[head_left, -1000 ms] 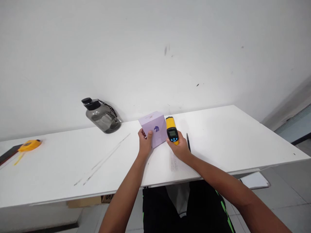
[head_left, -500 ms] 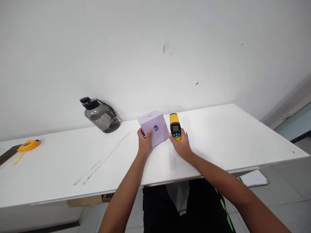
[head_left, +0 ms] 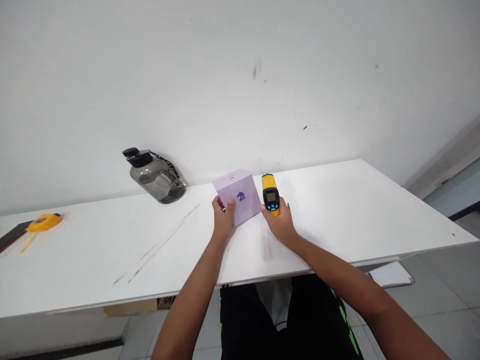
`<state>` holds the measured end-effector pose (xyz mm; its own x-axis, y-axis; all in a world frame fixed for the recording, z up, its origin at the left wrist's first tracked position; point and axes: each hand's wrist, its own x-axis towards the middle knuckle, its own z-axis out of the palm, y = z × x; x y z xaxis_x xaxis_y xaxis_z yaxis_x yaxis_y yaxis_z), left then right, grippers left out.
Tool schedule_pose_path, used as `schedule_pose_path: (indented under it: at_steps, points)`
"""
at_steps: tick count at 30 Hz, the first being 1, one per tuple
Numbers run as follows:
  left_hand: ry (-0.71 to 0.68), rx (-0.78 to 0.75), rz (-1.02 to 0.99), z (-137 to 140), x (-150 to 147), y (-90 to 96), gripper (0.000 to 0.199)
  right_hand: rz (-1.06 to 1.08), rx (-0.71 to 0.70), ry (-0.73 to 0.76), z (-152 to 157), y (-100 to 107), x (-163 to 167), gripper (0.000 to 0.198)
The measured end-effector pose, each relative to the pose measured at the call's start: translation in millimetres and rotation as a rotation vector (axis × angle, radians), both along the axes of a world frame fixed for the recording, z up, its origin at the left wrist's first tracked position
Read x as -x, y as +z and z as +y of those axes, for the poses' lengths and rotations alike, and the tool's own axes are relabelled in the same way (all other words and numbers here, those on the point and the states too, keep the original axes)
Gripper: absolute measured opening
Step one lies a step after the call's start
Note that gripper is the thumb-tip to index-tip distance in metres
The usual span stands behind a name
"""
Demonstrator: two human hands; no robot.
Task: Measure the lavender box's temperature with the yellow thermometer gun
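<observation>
A light purple box with a dark horse-head mark on its front is gripped at its left side by my left hand. The thumb lies on the front face and the other fingers go behind it. Just to the right, my right hand is wrapped round the handle of a yellow and black infrared thermometer. Its small grey screen and blue buttons face me, and its nose points toward the wall. Most of the handle is hidden in my palm.
A grey see-through water bottle with a black cap stands by the wall on the white table. At the far left lies a yellow tape measure beside a dark flat object. Below the table's right edge is a white flat item.
Almost nothing differs. The whole view has shifted very slightly; both hands keep the same hold on the box and the thermometer.
</observation>
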<state>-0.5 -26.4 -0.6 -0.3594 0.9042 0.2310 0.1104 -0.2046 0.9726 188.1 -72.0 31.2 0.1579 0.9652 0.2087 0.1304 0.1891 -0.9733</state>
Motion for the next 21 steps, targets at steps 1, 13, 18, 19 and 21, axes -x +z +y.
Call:
schedule_pose_path:
  at_steps: [1, 13, 18, 19, 21]
  points:
    - [0.003, 0.002, 0.004, -0.1, 0.0, 0.3, 0.075, 0.001, 0.0, 0.0, 0.0, 0.2, 0.1, 0.04]
    - [0.01, 0.012, 0.019, -0.3, 0.4, 1.4, 0.078, 0.003, 0.015, 0.0, 0.1, -1.2, 0.5, 0.042]
    - [0.015, 0.011, 0.021, -0.3, 0.0, 1.0, 0.074, -0.009, 0.007, -0.007, 0.3, -1.2, 0.8, 0.042]
    - [0.015, 0.013, 0.019, -0.3, -0.3, 1.1, 0.075, -0.013, 0.006, -0.004, 0.0, -0.6, 0.7, 0.042]
    - [0.019, 0.014, 0.012, -0.1, -0.7, 1.3, 0.076, -0.019, 0.005, 0.016, -0.7, 0.4, 0.1, 0.043]
